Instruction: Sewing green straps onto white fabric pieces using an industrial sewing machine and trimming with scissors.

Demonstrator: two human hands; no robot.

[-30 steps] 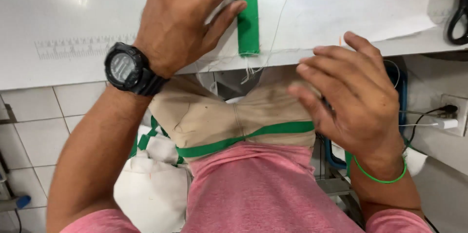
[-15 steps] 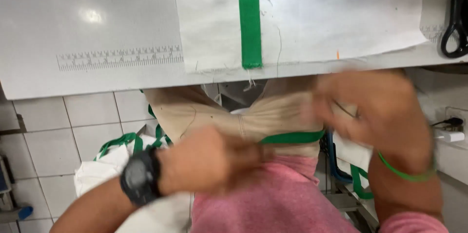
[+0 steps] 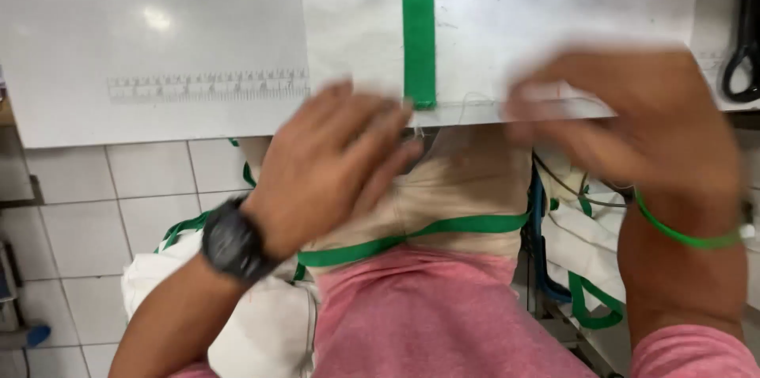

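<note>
A white fabric piece point(image 3: 514, 22) with a green strip point(image 3: 418, 30) sewn down its middle lies on the white table point(image 3: 158, 45), its lower edge at the table's front. My left hand point(image 3: 332, 164), a black watch on its wrist, is blurred, with fingers spread just below the strip's end and nothing in it. My right hand point(image 3: 633, 117), with a green band on its wrist, is blurred over the fabric's lower right edge; its grip is unclear. A beige fabric point(image 3: 459, 188) with a green band lies on my lap.
A printed ruler scale point(image 3: 206, 85) runs along the table near its front edge. Black scissors point(image 3: 740, 53) lie at the table's far right. White bags with green straps point(image 3: 578, 259) sit on the tiled floor on both sides of my legs.
Both hands have come up from my lap: the left to just under the table's edge by the green strip, the right onto the white fabric's lower edge.
</note>
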